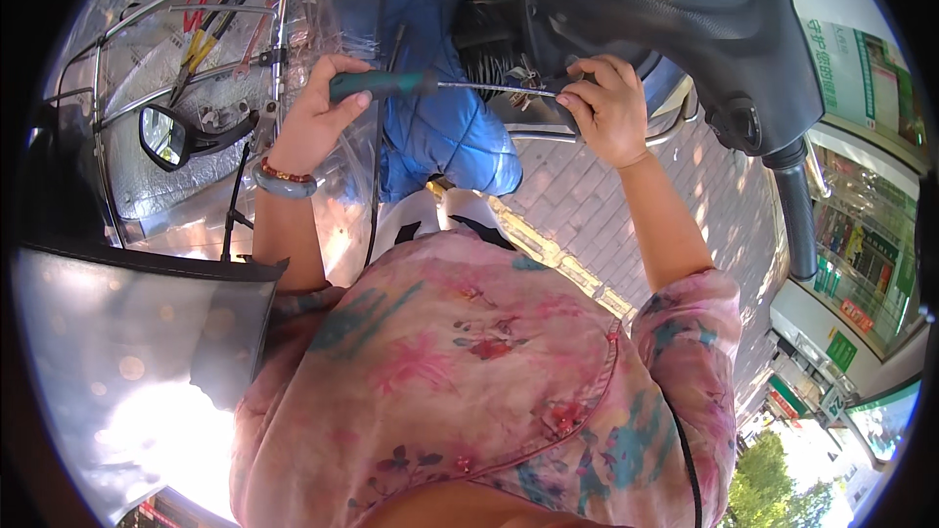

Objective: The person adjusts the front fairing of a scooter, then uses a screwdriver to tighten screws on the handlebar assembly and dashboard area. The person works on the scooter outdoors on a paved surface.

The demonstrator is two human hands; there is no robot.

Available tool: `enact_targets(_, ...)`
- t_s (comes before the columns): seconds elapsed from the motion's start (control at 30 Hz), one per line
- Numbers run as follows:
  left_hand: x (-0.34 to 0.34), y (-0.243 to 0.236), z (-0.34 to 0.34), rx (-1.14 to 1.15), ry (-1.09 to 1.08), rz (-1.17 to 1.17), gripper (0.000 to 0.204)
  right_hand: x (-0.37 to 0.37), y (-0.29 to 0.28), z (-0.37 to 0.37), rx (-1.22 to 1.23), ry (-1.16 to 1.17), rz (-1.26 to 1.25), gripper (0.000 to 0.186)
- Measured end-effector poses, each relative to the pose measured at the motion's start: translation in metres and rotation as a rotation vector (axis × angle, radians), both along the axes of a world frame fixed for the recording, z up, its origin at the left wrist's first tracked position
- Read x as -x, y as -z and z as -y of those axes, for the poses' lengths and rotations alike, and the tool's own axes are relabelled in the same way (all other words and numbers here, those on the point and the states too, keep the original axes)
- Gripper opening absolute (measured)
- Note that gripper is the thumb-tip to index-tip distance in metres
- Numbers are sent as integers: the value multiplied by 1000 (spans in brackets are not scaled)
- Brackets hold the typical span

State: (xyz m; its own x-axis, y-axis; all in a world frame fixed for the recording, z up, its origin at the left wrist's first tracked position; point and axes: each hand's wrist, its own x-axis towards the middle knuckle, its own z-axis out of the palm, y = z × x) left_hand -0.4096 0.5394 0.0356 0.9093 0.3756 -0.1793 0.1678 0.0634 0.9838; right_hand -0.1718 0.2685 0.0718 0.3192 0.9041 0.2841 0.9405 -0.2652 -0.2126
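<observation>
A screwdriver (383, 84) with a dark green handle lies level in front of me, its thin metal shaft pointing right. Its handle end is gripped between the thumb and fingers of my left hand (328, 103), which wears a grey bangle and a red beaded bracelet on the wrist. The thumb and fingers of my right hand (608, 108) are pinched together at the shaft's tip; whether they also hold a small part cannot be made out. A bunch of keys (526, 80) hangs close behind the shaft, below the scooter's dark front panel (675, 15).
At left, a metal-framed basket area holds yellow-and-black pliers (201, 47) and red-handled scissors (202, 6). A round-cornered mirror (166, 137) stands before it. Blue quilted padding (440, 127) lies beneath my hands. A black handlebar grip (794, 225) juts out at right above grey paving (577, 191).
</observation>
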Motion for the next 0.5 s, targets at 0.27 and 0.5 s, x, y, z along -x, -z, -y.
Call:
enact_targets(0.27,-2,-5,-12,273,-12,-482,48,3,3,0,-71,47,-57,11)
enact_targets(0.5,3,10,5,10,35,21,37,1,1,-4,-57,39,-44,13)
